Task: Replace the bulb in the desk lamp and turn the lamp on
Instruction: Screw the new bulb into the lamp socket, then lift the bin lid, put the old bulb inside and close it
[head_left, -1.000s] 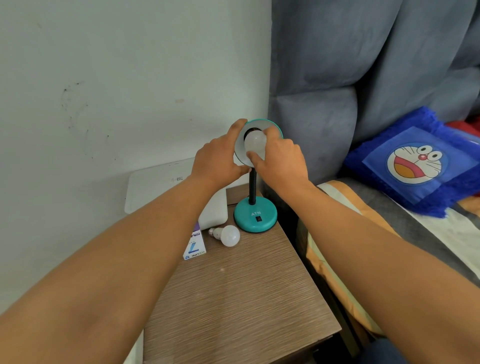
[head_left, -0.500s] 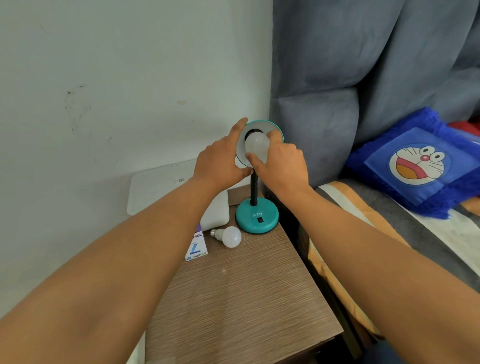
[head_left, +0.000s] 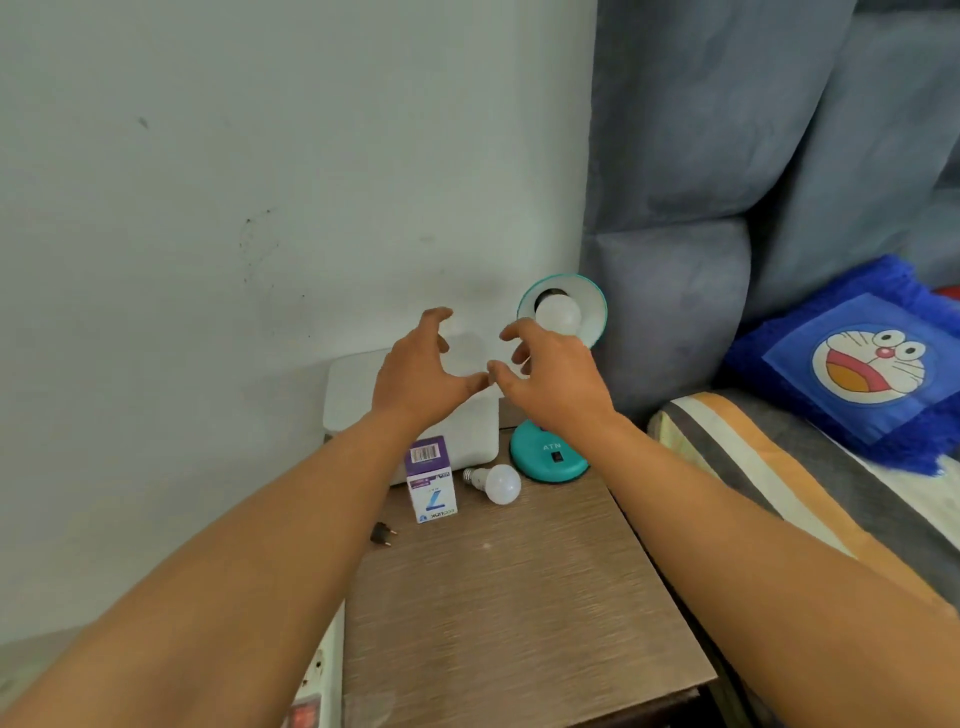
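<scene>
A teal desk lamp stands at the back of the wooden bedside table, its shade tilted toward me and its round base carrying a black switch. A white bulb sits in the shade's socket, unlit. A second white bulb lies on its side on the table, left of the base. My left hand hovers open, left of the shade. My right hand hovers open just below the shade, covering the lamp's stem. Neither hand touches the lamp.
A purple-and-white bulb box stands left of the loose bulb. A white flat device leans at the wall behind. A black plug lies on the table. A power strip sits lower left. A bed with a blue cartoon cushion is right.
Both hands have let go of the shade and bulb and drawn back toward me and down-left, fingers spread. The bulb stays in the socket.
</scene>
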